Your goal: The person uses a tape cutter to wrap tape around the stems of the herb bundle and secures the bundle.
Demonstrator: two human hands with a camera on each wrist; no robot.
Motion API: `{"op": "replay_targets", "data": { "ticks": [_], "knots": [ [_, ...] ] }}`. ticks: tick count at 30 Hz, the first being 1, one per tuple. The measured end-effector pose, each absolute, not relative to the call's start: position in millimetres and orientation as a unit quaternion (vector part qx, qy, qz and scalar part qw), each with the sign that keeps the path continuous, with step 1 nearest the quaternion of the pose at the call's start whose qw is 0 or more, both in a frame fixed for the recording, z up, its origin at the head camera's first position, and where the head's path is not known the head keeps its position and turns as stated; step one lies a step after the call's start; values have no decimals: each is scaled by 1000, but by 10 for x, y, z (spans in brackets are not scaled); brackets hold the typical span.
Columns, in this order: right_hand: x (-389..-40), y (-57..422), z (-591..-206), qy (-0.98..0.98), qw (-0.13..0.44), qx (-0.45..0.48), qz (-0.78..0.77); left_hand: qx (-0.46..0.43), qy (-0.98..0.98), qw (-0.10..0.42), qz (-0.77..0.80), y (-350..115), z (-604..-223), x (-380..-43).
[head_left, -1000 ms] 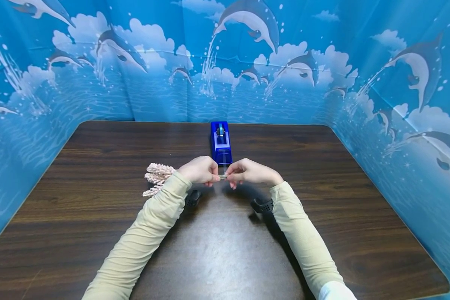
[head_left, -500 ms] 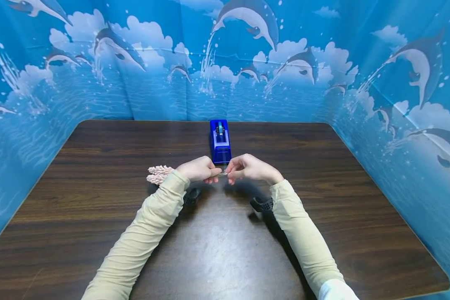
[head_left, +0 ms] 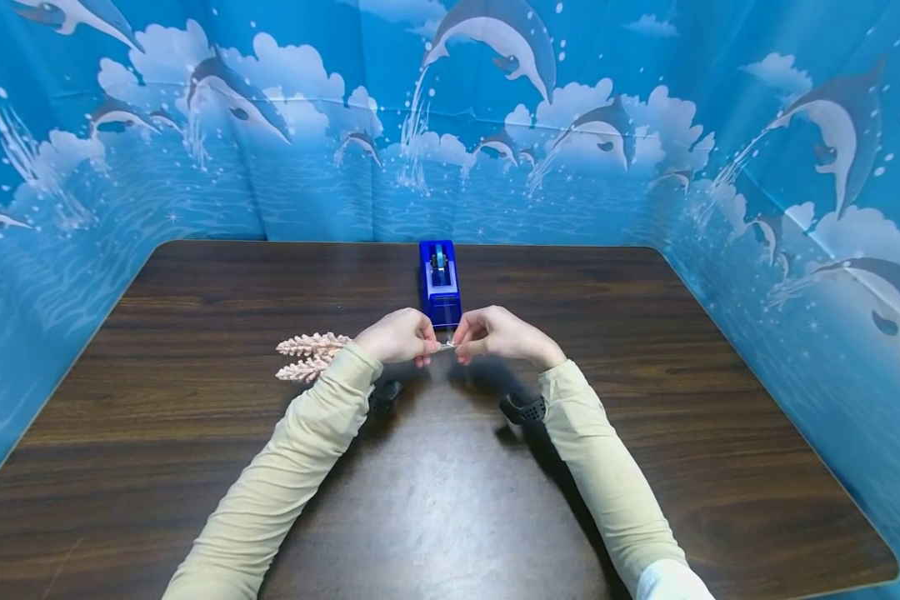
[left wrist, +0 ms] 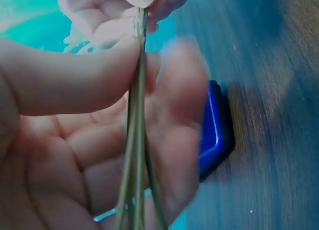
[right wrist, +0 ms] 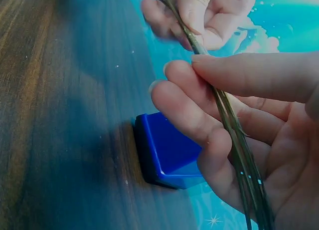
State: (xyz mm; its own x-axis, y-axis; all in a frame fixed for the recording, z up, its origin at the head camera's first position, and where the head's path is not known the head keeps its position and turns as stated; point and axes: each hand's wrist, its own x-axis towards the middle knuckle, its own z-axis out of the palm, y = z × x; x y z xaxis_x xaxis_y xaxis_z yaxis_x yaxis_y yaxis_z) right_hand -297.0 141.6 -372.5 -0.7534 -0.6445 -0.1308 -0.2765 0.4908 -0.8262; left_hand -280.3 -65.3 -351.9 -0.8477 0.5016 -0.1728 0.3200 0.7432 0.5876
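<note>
Dolphin-printed blue curtain point(head_left: 307, 204) hangs around the back and sides of a dark wood-grain worktop point(head_left: 645, 400). Near its far edge, at the middle, stands a blue dispenser point(head_left: 440, 287), its near end just beyond the hands.

Just on this side of it are the stems point(left wrist: 140, 85), a thin bundle pinched in both hands. The left hand point(head_left: 397, 336) has its thumb and finger tips brought together on them, its grip no wider than the bundle; the right hand point(head_left: 504, 337) pinches them the same way, near the other's fingertips. A shiny, clear patch point(left wrist: 140, 23) shows on the stems in the short gap between the hands.

Pale pink flower heads point(head_left: 311, 345) stick out left of the left hand, partly covered by the left sleeve point(head_left: 285, 458). Black pieces sit by the left sleeve point(head_left: 385, 397) and right sleeve point(head_left: 607, 467). Fingers hide part of the dispenser in both wrist views.
</note>
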Motion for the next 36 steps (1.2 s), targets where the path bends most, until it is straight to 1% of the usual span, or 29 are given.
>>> {"op": "replay_targets", "data": {
  "ticks": [4, 8, 11, 15, 19, 25, 31, 34, 36],
  "knots": [
    [-2971, 1447, -3706, 841, 232, -269, -407, 227, 922, 143, 277, -631, -3501, -2773],
    [-2967, 1492, -3680, 843, 249, -270, -394, 240, 926, 103, 272, -635, -3488, -2754],
    [-2965, 1513, -3668, 842, 252, -274, -391, 250, 926, 79, 270, -644, -3485, -2752],
    [-2962, 1517, -3664, 847, 242, -274, -385, 254, 927, 64, 267, -648, -3492, -2762],
    [-2949, 1514, -3664, 854, 228, -270, -382, 247, 929, 62, 268, -645, -3504, -2768],
    [-2940, 1504, -3677, 864, 206, -255, -382, 235, 930, 71, 274, -639, -3518, -2782],
    [-2922, 1497, -3659, 875, 190, -251, -369, 211, 928, 104, 287, -643, -3524, -2781],
    [-2921, 1490, -3644, 877, 185, -250, -366, 221, 928, 118, 276, -646, -3530, -2784],
    [-2925, 1486, -3640, 878, 181, -250, -366, 233, 929, 117, 263, -651, -3534, -2787]
  ]
}}
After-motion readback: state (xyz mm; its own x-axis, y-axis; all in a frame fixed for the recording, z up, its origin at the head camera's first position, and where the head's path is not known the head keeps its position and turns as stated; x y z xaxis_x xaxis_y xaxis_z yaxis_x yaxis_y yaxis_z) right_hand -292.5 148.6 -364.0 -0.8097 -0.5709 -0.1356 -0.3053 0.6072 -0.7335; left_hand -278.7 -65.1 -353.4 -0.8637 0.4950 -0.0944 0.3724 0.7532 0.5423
